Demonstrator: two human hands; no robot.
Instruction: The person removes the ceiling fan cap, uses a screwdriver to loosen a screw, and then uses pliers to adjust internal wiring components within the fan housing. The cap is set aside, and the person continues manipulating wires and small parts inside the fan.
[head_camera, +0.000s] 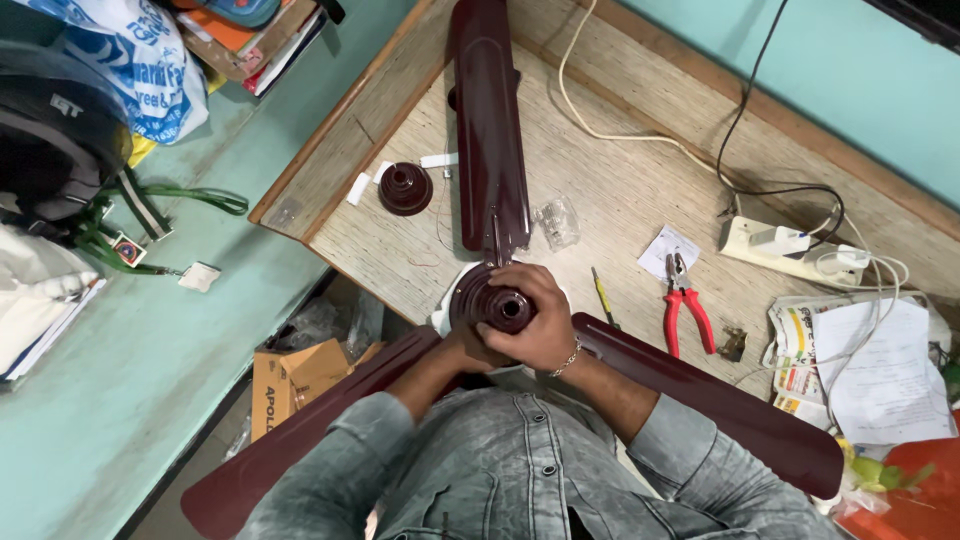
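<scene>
Maroon ceiling fan (490, 300), glossy, with round motor hub and three long blades: lying at near edge of woven-topped wooden table (620, 190), hub under both hands. One blade (490, 120) stretched away across tabletop; other two reaching back past table edge on either side of denim-sleeved torso. Right hand (535, 320), thin bracelet at wrist, wrapped over top of hub, fingers curled in firm grasp. Left hand (470, 345) pressed against near side of hub, mostly covered by right; grip impossible to judge.

On table: small maroon dome-shaped cup (405, 188) left of far blade, clear plastic packet (558, 221) right of it, yellow-handled screwdriver (603, 297), red-handled pliers (683, 300) resting partly on scrap of white paper (662, 246), white power strip (770, 248) with plugs and trailing white and black cables, loose printed papers (880, 370) at right edge. Teal wall beyond table; pale green bench (150, 340) at left with dark bag, plastic carrier and stacked books; brown cardboard box (295, 378) below on floor.

Fan hub largely hidden by hands; near blades cut off by body and lower frame edge; small dark object beside pliers too small to identify.
</scene>
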